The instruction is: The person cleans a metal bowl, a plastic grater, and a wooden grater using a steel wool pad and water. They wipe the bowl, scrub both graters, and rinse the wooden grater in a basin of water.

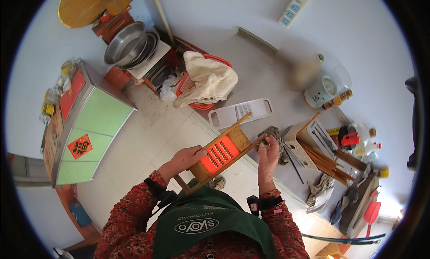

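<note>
A wooden-framed grater [220,154] with an orange-red panel and several rows of raised metal teeth is held tilted in front of my green apron [201,222]. Its left rail lies in my left hand [184,161], with the thumb over the frame by the panel. At the far end of the other rail, the fingertips of my right hand [268,155] pinch the wood. A flat white grater [241,113] with a handle hole at each end lies on the grey counter just beyond. Beside my right fingers is a crumpled dark cloth [277,143].
A red basket [183,86] under a cream cloth [210,77] stands at the counter's edge. To the right are a utensil holder [299,141] with chopsticks, bottles [364,141] and a white canister [319,92]. Metal basins [126,45] and a green-fronted cabinet [100,121] are on the left.
</note>
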### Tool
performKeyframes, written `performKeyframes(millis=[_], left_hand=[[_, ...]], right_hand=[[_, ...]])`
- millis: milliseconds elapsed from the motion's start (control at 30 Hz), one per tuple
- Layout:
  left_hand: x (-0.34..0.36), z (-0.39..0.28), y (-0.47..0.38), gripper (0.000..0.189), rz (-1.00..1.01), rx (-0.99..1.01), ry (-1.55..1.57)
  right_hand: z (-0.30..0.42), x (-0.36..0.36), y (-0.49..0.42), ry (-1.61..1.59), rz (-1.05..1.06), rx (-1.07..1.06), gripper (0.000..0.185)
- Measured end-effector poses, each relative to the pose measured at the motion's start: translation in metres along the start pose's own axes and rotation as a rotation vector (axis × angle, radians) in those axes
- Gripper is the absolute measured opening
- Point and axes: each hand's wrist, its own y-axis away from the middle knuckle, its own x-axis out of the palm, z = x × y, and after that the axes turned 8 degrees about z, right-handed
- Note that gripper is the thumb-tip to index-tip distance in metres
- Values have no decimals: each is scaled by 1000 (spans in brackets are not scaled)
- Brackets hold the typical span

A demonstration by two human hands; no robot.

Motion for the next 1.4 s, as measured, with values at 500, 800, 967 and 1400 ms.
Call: performKeyframes(millis=[500,800,967,1400], left_hand=[[36,-13,48,74,-205,226,-561],[209,2,49,55,-587,114,-672],[250,21,19,40,-729,94,-28],[266,36,86,39,-803,133,517]], right_hand=[[-1,-14,-37,-616,434,584,28],[-15,-100,21,-622,712,545,26],[-3,-126,38,-258,788,392,23],[-20,-309,10,334,226,306,47]])
